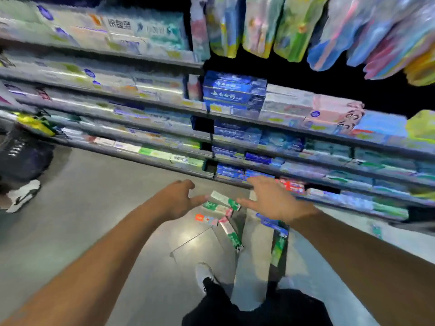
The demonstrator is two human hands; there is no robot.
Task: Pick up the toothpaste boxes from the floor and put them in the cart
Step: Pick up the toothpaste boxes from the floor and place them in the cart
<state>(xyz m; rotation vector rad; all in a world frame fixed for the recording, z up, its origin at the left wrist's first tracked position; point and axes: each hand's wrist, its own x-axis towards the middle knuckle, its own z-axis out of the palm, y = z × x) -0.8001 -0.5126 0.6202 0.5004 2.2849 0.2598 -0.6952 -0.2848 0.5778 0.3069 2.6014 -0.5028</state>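
Observation:
Several toothpaste boxes lie scattered on the grey floor below me. A white and green box point(224, 200) lies between my two hands, with another green one point(215, 207) under it. A red box point(206, 218) and a pink and green box point(231, 234) lie nearer my feet. A green box point(278, 249) and a blue box point(274, 223) lie under my right forearm. My left hand point(181, 200) reaches down with fingers spread, holding nothing. My right hand point(270, 200) is also spread and holds nothing. No cart is in view.
Shelves point(211, 140) packed with toothpaste boxes run across in front of me, down to floor level. Hanging packs point(294, 27) fill the top right. Another person's dark clothing and white shoe point(22, 195) are at the left edge. My own white shoe point(204, 274) stands below the boxes.

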